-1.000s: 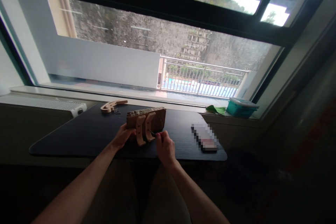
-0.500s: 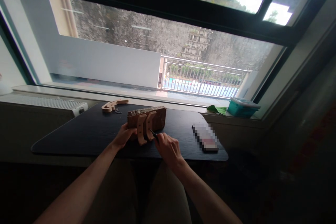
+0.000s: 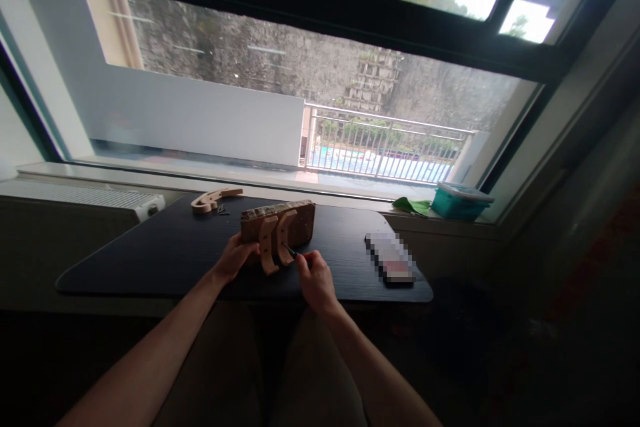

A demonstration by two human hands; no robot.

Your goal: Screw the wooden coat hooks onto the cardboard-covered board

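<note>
My left hand (image 3: pixel 234 257) is closed on the left end of a brown wooden block (image 3: pixel 303 225), which stands tilted on its edge with a rough, pale upper side. Against the block's near face are two curved wooden pieces, a left one (image 3: pixel 267 247) and a right one (image 3: pixel 285 237), both with dark holes. A thin dark screwdriver (image 3: pixel 290 250) is gripped in my right hand (image 3: pixel 316 277), its tip at a hole in the right curved piece. The fingers hide most of its handle.
Farther back on the black table (image 3: pixel 150 260) lie a looped wooden piece (image 3: pixel 215 200) and several small screws (image 3: pixel 223 210). A blurred-out phone (image 3: pixel 391 259) is at the right. On the sill are a green leaf-like thing (image 3: pixel 413 205) and a teal box (image 3: pixel 460 202).
My right hand has shifted its grip and turned a little around the screwdriver, whose tip stays at the curved piece. The left hand and block hold nearly still; the view shifts slightly.
</note>
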